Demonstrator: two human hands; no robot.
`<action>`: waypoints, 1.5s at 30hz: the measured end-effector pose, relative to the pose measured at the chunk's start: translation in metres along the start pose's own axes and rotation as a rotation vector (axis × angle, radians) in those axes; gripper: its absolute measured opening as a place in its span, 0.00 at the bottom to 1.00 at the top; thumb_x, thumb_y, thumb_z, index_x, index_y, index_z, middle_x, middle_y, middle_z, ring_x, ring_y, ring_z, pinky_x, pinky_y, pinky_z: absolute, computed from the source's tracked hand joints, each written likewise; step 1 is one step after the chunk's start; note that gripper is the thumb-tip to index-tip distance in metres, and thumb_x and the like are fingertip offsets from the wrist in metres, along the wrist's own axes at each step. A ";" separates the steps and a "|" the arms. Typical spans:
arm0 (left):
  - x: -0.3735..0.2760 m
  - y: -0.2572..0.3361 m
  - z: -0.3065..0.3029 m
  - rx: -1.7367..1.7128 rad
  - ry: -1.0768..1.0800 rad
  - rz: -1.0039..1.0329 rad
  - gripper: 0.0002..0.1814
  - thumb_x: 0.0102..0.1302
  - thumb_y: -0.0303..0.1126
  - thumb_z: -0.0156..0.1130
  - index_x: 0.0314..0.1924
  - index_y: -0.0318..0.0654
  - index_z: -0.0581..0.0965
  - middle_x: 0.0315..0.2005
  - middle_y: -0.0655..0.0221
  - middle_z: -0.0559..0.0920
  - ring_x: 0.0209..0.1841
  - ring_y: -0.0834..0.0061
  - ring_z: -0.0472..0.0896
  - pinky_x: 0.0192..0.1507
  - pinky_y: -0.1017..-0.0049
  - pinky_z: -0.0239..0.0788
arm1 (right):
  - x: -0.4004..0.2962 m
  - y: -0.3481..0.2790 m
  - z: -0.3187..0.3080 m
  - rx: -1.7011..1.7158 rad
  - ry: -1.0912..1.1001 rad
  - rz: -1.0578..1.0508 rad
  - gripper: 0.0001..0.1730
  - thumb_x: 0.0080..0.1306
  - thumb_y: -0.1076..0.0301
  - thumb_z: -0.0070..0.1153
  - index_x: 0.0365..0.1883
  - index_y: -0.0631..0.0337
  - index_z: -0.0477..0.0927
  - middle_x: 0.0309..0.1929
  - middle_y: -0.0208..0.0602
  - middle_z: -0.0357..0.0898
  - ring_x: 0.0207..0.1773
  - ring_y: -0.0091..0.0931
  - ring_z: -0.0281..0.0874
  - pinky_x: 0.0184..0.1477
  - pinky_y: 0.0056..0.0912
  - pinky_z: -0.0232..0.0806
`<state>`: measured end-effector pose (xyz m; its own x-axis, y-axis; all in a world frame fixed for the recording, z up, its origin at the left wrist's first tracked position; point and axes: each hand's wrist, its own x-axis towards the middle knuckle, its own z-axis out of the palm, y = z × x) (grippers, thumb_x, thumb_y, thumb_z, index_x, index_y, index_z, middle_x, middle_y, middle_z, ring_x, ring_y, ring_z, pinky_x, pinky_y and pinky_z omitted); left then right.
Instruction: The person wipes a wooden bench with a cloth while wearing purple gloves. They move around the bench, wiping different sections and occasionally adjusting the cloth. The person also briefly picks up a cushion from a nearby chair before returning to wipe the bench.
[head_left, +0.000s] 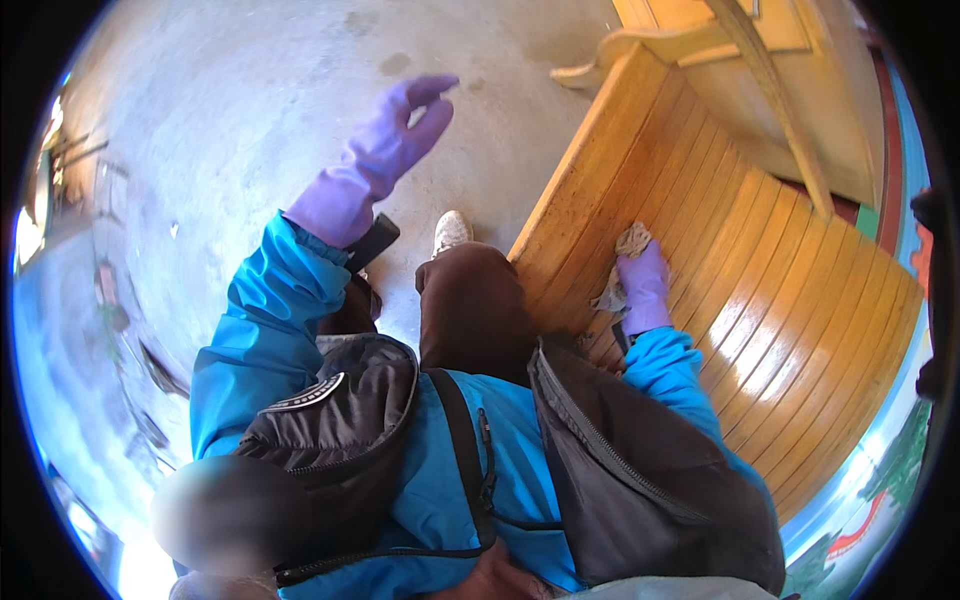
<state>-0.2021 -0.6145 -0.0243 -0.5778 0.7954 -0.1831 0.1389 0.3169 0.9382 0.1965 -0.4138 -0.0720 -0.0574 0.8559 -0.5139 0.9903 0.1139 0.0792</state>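
Observation:
My left hand (382, 150), in a purple rubber glove, is raised over the concrete floor with its fingers apart and nothing in it. A black object shows at that wrist, partly hidden by the cuff. On the seat of a varnished wooden slatted bench (675, 180), my right hand (645, 281), gloved alike, grips a crumpled beige cloth (634, 240). Part of a greyish cloth (611, 294) sticks out beside the right palm; whether it is the same piece, I cannot tell. Both sleeves are bright blue.
The bench's curved armrest (780, 105) rises at the upper right, before a wooden panel (840, 112). Its slatted back curves up at the right, by a painted wall (889, 150). My shoe (453, 231) stands on the concrete floor (247, 97) close to the bench's front edge.

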 end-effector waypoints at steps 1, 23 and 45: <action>0.023 0.003 0.002 0.022 -0.006 0.008 0.21 0.77 0.35 0.61 0.67 0.42 0.78 0.58 0.63 0.85 0.63 0.72 0.80 0.67 0.69 0.69 | 0.003 -0.001 0.000 0.012 -0.024 0.046 0.33 0.64 0.57 0.64 0.64 0.62 0.73 0.61 0.58 0.81 0.66 0.52 0.78 0.66 0.50 0.71; 0.094 0.109 0.200 0.520 -0.704 0.419 0.30 0.68 0.30 0.65 0.69 0.43 0.73 0.68 0.51 0.75 0.68 0.48 0.74 0.70 0.60 0.69 | 0.030 -0.002 0.002 0.295 -0.263 0.229 0.29 0.62 0.63 0.66 0.60 0.63 0.75 0.61 0.59 0.81 0.66 0.51 0.79 0.65 0.50 0.73; 0.128 0.044 0.295 0.881 -0.502 1.063 0.35 0.62 0.51 0.69 0.68 0.49 0.76 0.68 0.62 0.74 0.69 0.51 0.69 0.71 0.47 0.58 | -0.006 0.019 0.041 0.932 0.122 0.539 0.29 0.64 0.53 0.65 0.61 0.54 0.79 0.48 0.50 0.87 0.54 0.42 0.86 0.55 0.43 0.77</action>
<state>-0.0326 -0.3464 -0.0925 0.4155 0.8849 0.2107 0.8524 -0.4596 0.2494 0.2213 -0.4376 -0.1018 0.4527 0.7292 -0.5131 0.5927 -0.6761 -0.4378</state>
